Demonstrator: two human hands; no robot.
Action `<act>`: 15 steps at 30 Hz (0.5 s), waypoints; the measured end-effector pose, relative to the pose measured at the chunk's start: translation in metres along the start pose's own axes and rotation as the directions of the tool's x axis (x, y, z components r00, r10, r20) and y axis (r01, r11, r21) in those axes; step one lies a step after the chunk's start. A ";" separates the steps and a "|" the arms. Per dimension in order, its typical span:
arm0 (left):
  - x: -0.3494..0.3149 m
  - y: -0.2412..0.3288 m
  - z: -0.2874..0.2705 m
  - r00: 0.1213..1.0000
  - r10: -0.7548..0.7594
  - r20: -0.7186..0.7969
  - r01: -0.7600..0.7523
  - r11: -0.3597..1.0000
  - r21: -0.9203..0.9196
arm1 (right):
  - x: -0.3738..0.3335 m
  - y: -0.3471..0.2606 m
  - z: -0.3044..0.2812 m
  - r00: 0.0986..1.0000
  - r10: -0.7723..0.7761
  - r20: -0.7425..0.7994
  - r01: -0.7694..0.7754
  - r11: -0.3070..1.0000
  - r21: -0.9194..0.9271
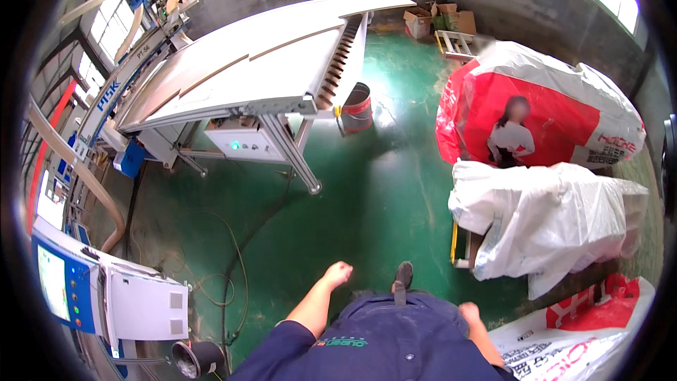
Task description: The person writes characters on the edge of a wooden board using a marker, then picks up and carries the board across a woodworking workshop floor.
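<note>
My left hand [339, 273] is out in front of my body above the green floor. Its fingers are curled in loosely, with nothing visible in them. At my right side hangs my right hand [469, 311], small in view, its fingers curled too and no object showing in it. Neither hand touches anything. Closest to the right one is a white plastic sheet [543, 219] draped over a bulky pile. One dark shoe [403, 275] shows ahead of my waist.
A long machine table [282, 63] bearing white panels stands ahead left, a bucket [357, 107] by its corner. A control console [144, 303] and black bin [197, 360] are at left. Hoses and cables [236, 268] lie on the floor. Red-and-white wrapped stacks [564, 99] line the right.
</note>
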State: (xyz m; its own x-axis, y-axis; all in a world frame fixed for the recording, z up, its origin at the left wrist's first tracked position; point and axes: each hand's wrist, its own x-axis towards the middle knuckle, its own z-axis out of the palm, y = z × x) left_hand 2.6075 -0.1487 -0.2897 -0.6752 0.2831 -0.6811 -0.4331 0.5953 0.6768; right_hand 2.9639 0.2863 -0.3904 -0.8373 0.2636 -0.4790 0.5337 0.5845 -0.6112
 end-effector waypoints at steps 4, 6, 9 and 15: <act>0.046 -0.031 -0.020 0.969 -0.179 -0.170 0.172 0.984 -0.055 | 0.206 -0.134 -0.146 0.936 0.120 -0.330 -0.011 0.949 0.316; 0.054 -0.039 -0.037 0.951 -0.301 -0.066 0.285 0.941 -0.181 | 0.287 -0.229 -0.219 0.962 0.160 -0.221 -0.077 0.937 0.342; 0.080 -0.004 -0.035 0.872 -0.487 -0.050 0.467 0.857 -0.217 | 0.395 -0.326 -0.291 0.947 -0.166 -0.274 0.259 0.900 0.351; 0.216 0.119 -0.027 0.916 -0.395 -0.070 0.364 0.892 -0.269 | 0.572 -0.415 -0.357 0.972 -0.209 -0.111 0.236 0.885 0.401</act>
State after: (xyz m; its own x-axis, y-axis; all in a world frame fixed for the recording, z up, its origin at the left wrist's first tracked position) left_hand 2.3940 -0.0374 -0.3489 -0.4891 -0.0283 -0.8717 -0.7928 0.4311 0.4308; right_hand 2.2207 0.4690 -0.1860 -0.9383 0.2188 -0.2678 0.3222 0.2719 -0.9068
